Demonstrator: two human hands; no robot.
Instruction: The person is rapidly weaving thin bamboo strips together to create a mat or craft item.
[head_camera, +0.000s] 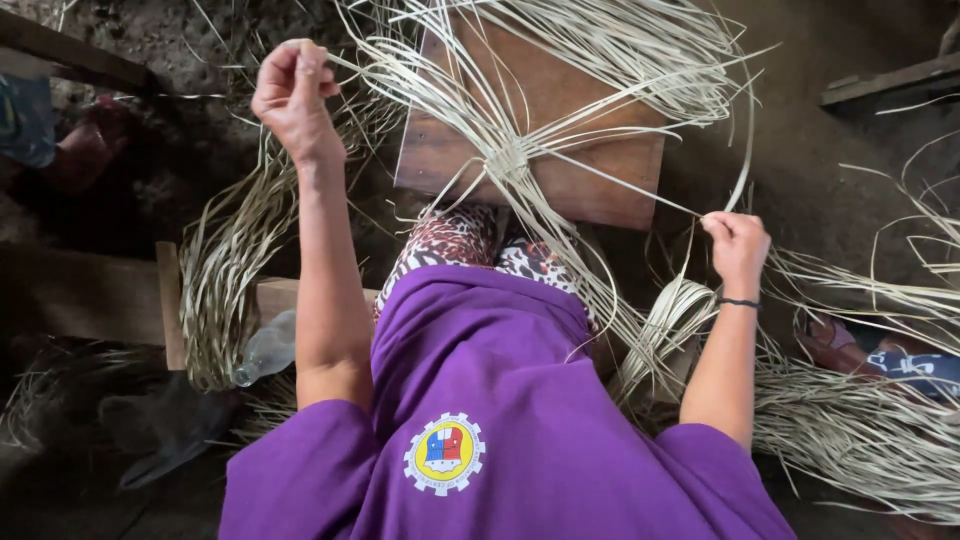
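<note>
Pale straw-coloured strips (560, 110), thin, flat and long, pinched at both ends of the work. Left hand (293, 95) raised high, thumb and fingertips closed tight on the end of one strip, pulled taut from the woven centre. Right hand (738, 248) lower and out to the side, fingers curled shut around another single strip, also drawn straight from the same centre; dark band on that wrist.

Woven knot (510, 160) small and tight, a little square of crossed strips, lying on a brown wooden board (600, 180) just beyond the knees. Loose ends fanning out from the knot in every direction, arching over the board's far edge and drooping across the lap. Same dry, matte, cream-to-beige tone throughout, some strips curling at the tips.

Leopard-print trousers (455, 240) under the near edge of the board, purple shirt (500, 400) with a round badge filling the lower view.

Further out: a thick bundle of the same fibre (225, 270) hanging to the left over a wooden plank (100, 295), a clear plastic bottle (265, 350) beside it, another looped hank (670, 320) by the right forearm, more heaps (860, 430) at far right. Dark earthen floor (830, 150) all around.
</note>
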